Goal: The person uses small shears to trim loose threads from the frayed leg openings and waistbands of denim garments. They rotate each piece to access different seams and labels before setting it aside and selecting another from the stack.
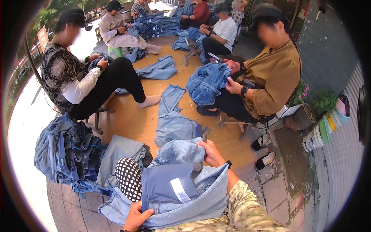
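Note:
Light blue denim jeans [208, 193] lie across my lap, with a darker blue pocket lining [160, 181] and a white label [179, 190] facing up. My left hand [138, 217] grips their near edge, thumb on top of the cloth. At the far side, my right hand [211, 152] is closed on a bunched part of the same jeans. A small dark tip sticks up by its fingers; what it belongs to I cannot make out. Black cloth with white dots [128, 178] covers my left knee beside the jeans.
A heap of folded jeans [67, 150] stands at left, with a pale denim piece [121, 156] beside it. More denim [176, 127] lies on the wooden boards [133, 121]. Co-workers with denim sit left, right and beyond. Black shoes [265, 160] and pots stand at right.

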`<action>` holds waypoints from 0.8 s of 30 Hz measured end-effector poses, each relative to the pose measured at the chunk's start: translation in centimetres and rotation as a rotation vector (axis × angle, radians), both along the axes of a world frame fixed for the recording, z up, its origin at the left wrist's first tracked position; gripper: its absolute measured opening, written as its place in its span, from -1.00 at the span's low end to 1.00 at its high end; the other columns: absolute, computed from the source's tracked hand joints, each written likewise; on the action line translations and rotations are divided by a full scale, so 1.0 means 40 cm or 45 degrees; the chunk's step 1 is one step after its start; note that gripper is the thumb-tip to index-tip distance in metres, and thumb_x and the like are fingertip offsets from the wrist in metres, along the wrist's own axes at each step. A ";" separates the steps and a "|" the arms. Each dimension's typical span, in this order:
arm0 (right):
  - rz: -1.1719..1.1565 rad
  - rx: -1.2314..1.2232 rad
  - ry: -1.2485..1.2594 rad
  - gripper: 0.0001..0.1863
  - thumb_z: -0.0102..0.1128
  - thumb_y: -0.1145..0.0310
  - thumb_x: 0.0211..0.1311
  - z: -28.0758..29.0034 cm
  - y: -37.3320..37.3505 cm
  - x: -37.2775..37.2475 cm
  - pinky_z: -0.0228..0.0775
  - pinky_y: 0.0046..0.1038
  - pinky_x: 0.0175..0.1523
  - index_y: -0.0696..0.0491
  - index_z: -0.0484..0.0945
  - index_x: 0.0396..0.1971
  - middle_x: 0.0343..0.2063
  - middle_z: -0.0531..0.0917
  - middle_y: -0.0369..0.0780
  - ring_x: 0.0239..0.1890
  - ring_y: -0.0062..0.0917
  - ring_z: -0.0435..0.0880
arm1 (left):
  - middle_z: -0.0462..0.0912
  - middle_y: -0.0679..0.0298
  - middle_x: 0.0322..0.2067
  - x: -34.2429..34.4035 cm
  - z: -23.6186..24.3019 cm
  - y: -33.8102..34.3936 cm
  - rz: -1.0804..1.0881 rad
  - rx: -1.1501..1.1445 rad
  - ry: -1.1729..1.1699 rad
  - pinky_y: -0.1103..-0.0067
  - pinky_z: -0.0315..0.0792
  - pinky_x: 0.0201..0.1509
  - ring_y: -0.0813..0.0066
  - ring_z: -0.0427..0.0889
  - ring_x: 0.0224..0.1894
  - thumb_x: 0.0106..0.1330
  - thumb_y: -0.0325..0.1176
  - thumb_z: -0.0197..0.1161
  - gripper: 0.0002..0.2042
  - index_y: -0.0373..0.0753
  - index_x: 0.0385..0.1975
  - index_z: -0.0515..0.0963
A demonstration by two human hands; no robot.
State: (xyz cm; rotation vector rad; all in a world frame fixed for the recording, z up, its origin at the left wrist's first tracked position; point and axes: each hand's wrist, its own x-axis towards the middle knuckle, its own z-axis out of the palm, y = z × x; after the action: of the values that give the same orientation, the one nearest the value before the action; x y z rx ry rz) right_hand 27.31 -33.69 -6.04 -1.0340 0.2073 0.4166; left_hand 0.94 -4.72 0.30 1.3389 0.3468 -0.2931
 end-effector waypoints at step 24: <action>-1.578 0.043 -0.136 -0.79 0.07 0.43 0.06 0.054 -0.582 -0.639 0.23 -0.62 -0.61 -0.12 0.32 -0.69 -0.78 0.35 -0.50 -0.76 -0.73 0.31 | 0.21 -0.06 0.24 0.061 0.098 -0.052 0.120 1.045 -1.194 0.17 0.02 0.37 -0.07 0.14 0.31 0.02 -0.01 0.43 -0.18 -0.21 0.27 0.25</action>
State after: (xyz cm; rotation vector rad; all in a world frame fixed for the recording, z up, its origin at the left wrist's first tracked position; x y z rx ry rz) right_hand 1.74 -56.96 -3.87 -0.7203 0.6804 -0.7521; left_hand 3.37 -6.82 4.20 2.0785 -0.3097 0.6300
